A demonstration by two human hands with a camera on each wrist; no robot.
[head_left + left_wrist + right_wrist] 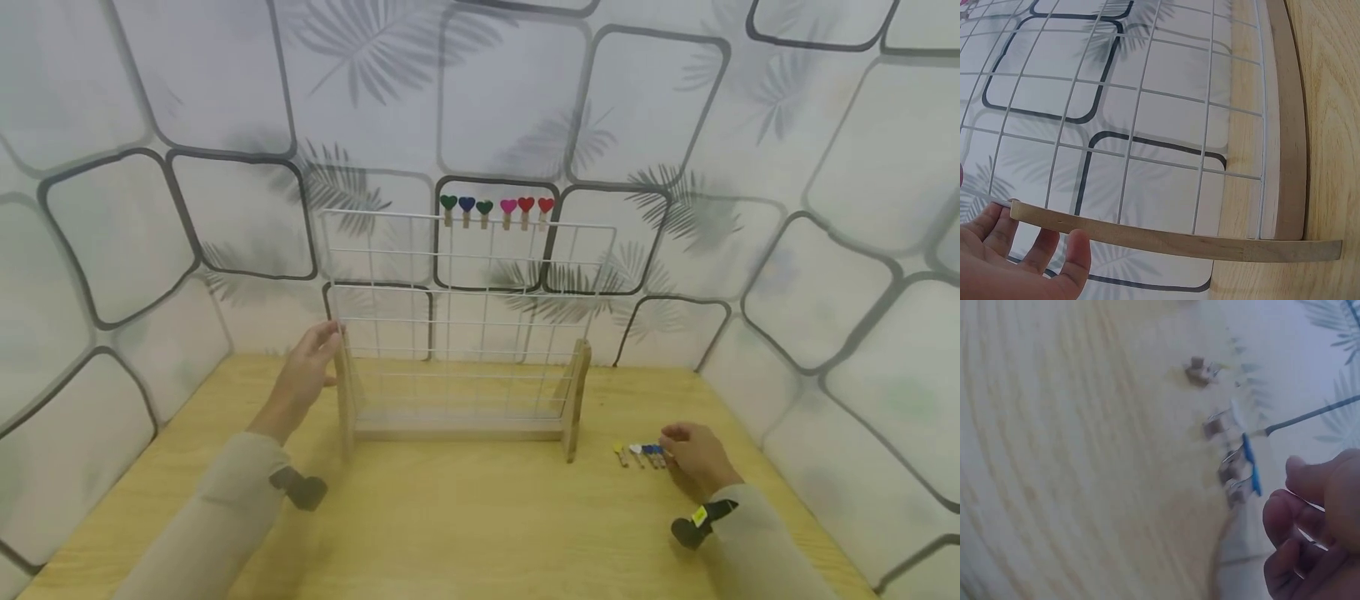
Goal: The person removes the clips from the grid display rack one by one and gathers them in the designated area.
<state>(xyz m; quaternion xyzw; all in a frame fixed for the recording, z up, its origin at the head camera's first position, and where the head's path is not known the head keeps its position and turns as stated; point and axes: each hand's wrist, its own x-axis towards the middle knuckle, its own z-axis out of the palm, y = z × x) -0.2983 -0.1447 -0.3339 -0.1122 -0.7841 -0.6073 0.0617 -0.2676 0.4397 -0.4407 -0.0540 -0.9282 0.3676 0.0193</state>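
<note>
Head | left hand [303, 368] grips rack [459, 435] | right hand [699, 455] loosely curled by blue clips [650, 450] | yellow label [699, 516] unreadable

Left arm [217, 508] forward, left hand [303, 367] higher than right hand [699, 457], right fingers [1280, 515] bent

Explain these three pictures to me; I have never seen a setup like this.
There is no robot here: a person works bare-handed. The wide picture comes from a camera worn on the head; the other two come from cameras on the wrists, each looking at one hand's work. The left hand touches the left wooden post of a white wire rack; I can't tell whether it grips. Six heart-topped pegs sit along the rack's top. On the table, a yellow peg, a white peg and blue pegs lie in a row. The right hand is close beside the blue ones, with nothing visibly held.
</note>
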